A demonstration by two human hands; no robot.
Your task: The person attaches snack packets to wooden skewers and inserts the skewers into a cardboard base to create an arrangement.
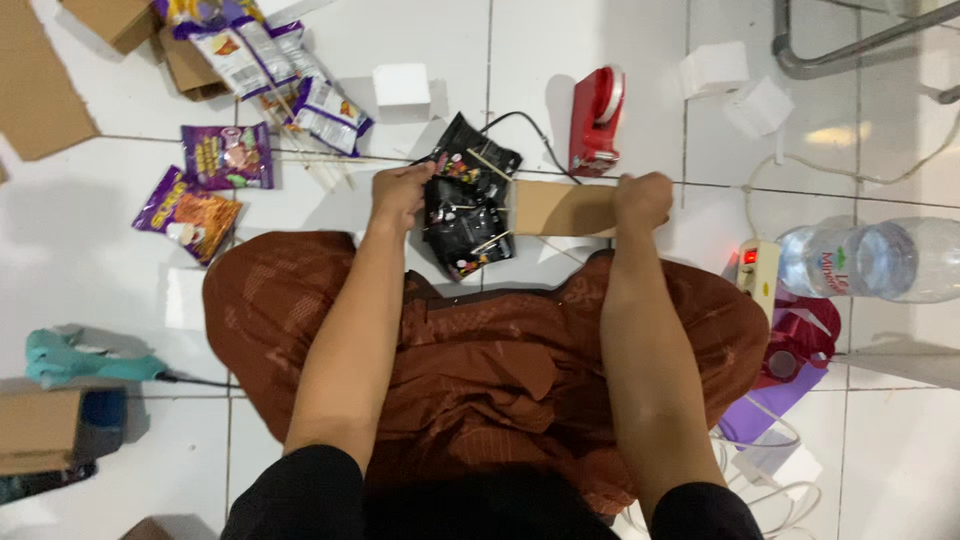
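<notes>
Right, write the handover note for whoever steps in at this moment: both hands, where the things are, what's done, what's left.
Left hand: closed on the black snack packets, wooden skewers across them.
Right hand: closed on the far end of the brown cardboard strip, which meets the packets.
Both are held above the white tiled floor, in front of the lap.
Red tape dispenser stands just beyond.
Purple snack packets lie loose to the left.
Done: black packets gathered against the strip.
Left: no tape visible on the bundle; purple packets untouched.
</notes>
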